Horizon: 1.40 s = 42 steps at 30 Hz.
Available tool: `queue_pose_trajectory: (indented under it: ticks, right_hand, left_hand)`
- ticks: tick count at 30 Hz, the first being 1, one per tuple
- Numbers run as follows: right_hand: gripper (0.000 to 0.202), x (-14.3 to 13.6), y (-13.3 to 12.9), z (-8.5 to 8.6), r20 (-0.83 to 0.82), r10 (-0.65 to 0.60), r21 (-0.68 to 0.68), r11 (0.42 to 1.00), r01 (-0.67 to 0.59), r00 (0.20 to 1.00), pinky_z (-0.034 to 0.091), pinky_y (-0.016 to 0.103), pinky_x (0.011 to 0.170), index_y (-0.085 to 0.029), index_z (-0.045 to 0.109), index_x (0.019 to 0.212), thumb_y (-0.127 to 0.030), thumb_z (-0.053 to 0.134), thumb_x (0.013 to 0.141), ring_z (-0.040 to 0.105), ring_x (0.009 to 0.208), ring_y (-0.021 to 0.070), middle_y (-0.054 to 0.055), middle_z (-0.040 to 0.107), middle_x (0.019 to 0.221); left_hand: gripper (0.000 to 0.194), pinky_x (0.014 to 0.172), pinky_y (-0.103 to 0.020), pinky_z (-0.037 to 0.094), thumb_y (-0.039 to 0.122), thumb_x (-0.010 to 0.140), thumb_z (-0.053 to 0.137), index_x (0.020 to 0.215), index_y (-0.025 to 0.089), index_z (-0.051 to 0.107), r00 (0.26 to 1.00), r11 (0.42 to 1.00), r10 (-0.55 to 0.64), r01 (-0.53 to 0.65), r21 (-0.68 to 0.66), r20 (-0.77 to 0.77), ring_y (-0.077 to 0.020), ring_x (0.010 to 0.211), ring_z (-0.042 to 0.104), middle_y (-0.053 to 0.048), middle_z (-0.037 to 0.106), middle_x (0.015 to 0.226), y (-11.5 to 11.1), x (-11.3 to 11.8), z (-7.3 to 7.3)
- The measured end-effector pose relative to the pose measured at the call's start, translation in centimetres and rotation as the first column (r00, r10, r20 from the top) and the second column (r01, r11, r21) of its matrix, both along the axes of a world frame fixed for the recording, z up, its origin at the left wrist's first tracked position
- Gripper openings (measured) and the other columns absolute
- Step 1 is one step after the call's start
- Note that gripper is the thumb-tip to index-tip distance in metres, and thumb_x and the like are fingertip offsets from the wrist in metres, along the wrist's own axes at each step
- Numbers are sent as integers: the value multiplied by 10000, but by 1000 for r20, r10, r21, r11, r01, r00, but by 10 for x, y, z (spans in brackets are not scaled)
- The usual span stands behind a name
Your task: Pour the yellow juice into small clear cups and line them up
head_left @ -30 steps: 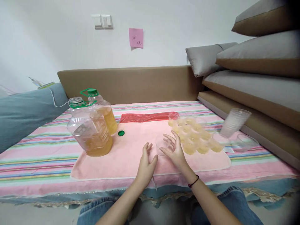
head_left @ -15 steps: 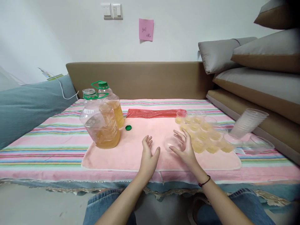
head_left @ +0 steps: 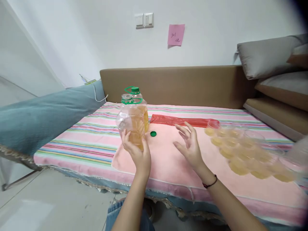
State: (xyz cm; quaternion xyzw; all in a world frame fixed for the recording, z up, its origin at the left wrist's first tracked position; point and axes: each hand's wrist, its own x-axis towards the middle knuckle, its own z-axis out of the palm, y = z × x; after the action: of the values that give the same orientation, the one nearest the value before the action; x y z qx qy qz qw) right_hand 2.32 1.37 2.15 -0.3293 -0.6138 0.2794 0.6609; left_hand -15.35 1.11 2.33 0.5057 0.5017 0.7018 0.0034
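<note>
Left hand: since half a second ago I have brought it (head_left: 138, 157) from the middle of the mat (head_left: 163, 163) over to the open jug (head_left: 130, 117); my thumb and fingers are spread before its lower side, and I cannot tell whether they touch it.
Right hand: I hold it (head_left: 192, 149) with fingers apart and curved, nothing between them, above the mat.
Open jug: upright at the mat's left edge, part full, in front of the capped jug (head_left: 145, 110).
Green cap: on the mat (head_left: 153, 133), right of the jugs.
Red plastic: along the mat's far edge (head_left: 187, 122).
Cups: yellow-filled, grouped toward the mat's right edge (head_left: 240, 155).
</note>
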Motion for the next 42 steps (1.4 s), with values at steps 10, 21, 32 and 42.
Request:
queue_pose_trajectory:
  ticks: [10, 21, 32, 42]
  right_hand:
    - [849, -124, 77, -27, 18, 230, -107, 968, -227, 973, 330, 534, 1078, -279, 268, 1375, -333, 767, 690, 424, 1319, 268, 147, 471, 1374]
    - [1143, -176, 107, -29, -82, 260, -47, 963, -264, 962, 367, 490, 1076, -270, 128, 1437, -399, 860, 569, 440, 1287, 269, 141, 405, 1398]
    - [1282, -143, 72, -7, -133, 224, -32, 973, -230, 966, 391, 561, 1031, -308, 115, 1471, -381, 914, 471, 543, 1158, 294, 84, 574, 1175]
    - [1161, -37, -12, 28, -171, 267, -91, 954, -285, 949, 403, 563, 1013, -377, 97, 1480, -507, 833, 591, 573, 1151, 304, 83, 589, 1232]
  left_hand:
    - [401, 1072, -366, 364, 388, 902, 469, 1262, 212, 451, 977, 981, -23, 64, -185, 212, -207, 1251, 470, -109, 495, 1320, 31, -81, -10]
    - [481, 1103, -379, 329, 490, 918, 412, 1334, 247, 420, 959, 933, -107, 188, -308, 261, -215, 1327, 418, -87, 478, 1400, 32, -92, -18]
    - [438, 920, -342, 468, 531, 909, 374, 1063, 193, 607, 897, 937, -188, 286, -200, 400, -193, 1041, 607, -78, 637, 1122, 21, -101, -5]
    - [613, 971, -405, 453, 660, 736, 580, 1149, 208, 632, 608, 563, -720, 794, -229, 335, -276, 1138, 580, -117, 637, 1222, -3, -58, 9]
